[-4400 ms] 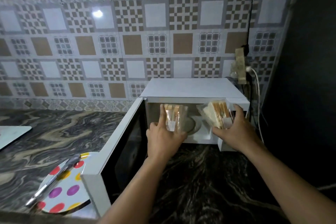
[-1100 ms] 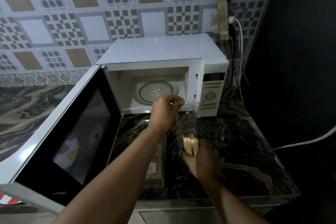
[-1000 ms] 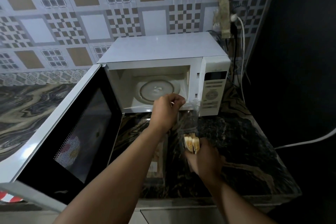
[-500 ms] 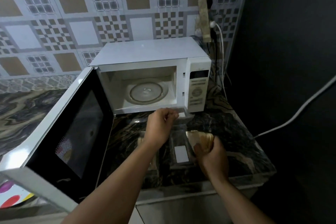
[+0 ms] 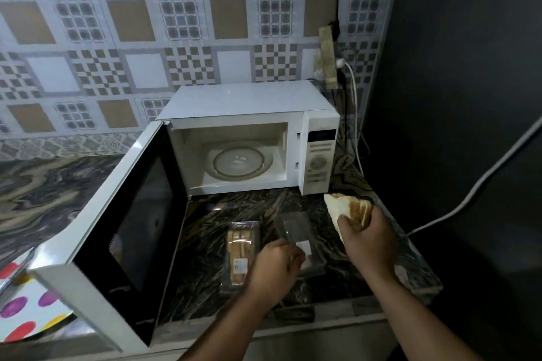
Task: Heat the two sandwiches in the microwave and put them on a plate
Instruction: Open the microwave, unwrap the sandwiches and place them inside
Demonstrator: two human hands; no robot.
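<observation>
Your marble-patterned countertop runs from the tiled wall to a front edge just below your forearms, and its right end stops at a corner beside the dark wall. The white microwave stands at the back of the counter, close to the tiles; its cavity is open, with the glass turntable bare. The microwave door is swung out to your left, and its free edge reaches past the counter's front edge, so it closes off the left side of the working strip. Open counter lies between the door and the right corner, in front of the cavity. The polka-dot plate sits left of the door, partly hidden behind it. A grey cable crosses the dark wall down to the counter's right edge. On the open strip, the wrapped sandwich lies flat in its clear pack, just beside the empty clear wrapper. Your right hand is closed around the unwrapped sandwich, holding it above the counter near the right corner, in front of the control panel. Your left hand is curled, fingers pinched on the near end of the empty wrapper.
</observation>
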